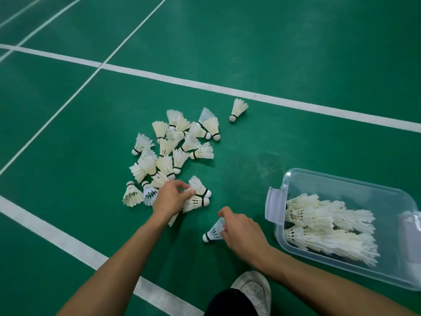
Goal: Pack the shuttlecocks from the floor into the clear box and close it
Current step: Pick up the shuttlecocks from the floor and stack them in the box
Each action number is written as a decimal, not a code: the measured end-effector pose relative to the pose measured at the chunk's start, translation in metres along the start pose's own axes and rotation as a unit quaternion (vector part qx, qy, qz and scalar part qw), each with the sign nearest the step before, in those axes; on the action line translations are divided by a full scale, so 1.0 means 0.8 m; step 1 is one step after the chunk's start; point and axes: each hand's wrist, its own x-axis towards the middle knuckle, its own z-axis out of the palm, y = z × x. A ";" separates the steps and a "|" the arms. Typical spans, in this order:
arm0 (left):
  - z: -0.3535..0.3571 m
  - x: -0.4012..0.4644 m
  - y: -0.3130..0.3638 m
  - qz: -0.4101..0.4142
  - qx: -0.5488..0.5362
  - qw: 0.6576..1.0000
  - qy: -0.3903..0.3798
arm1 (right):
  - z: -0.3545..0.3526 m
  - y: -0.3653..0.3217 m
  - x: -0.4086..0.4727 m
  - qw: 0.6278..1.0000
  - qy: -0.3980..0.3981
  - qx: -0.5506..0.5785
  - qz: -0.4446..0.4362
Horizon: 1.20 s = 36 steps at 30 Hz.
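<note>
1. The pile of loose shuttlecocks lay on the green floor, left of centre, in the cell bounded by a white line on its far side and another white line running along the near left.
2. One stray shuttlecock lay apart from the pile, to its far right, just short of the far line.
3. The left hand was at the pile's near edge, fingers curled around a bunch of shuttlecocks whose cork tips pointed right.
4. The right hand was nearer and to the right, its fingers pinched on the feathers of a single shuttlecock, cork end pointing near-left; whether it touched the floor could not be told.
5. A strip of bare floor lay between the two hands, and a wider patch of bare floor lay between the pile and the box.
6. The clear box sat at the right, lid off, its right side cut off by the frame edge; a latch hung on its left end.
7. Inside it, packed shuttlecocks lay in rows, feathers pointing right, filling the near part; the far part showed only the clear bottom.
8. A white shoe stood at the near edge, just near-left of the box and under the right forearm.
9. Beyond the far line the floor was open, crossed only by more court lines at the far left.
</note>
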 end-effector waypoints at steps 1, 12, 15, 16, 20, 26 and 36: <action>0.003 0.002 0.001 0.000 -0.011 1.000 -0.010 | -0.002 0.000 -0.002 1.000 0.003 0.008 0.000; -0.032 -0.038 0.093 0.134 -0.114 0.984 -0.004 | -0.098 -0.009 -0.066 0.967 0.143 0.205 -0.044; -0.037 -0.069 0.147 0.204 -0.118 0.972 -0.010 | -0.135 0.004 -0.099 0.942 0.205 0.266 -0.021; -0.035 -0.080 0.165 0.224 -0.122 0.967 -0.010 | -0.146 0.012 -0.111 0.934 0.220 0.281 -0.012; -0.017 -0.115 0.226 0.308 -0.118 0.944 -0.008 | -0.183 0.060 -0.163 0.895 0.283 0.345 0.022; 0.024 -0.133 0.279 0.377 -0.068 0.923 -0.029 | -0.207 0.173 -0.207 0.863 0.350 0.339 0.135; 0.086 -0.131 0.285 0.390 -0.048 0.919 -0.039 | -0.160 0.249 -0.192 0.907 0.277 0.243 0.205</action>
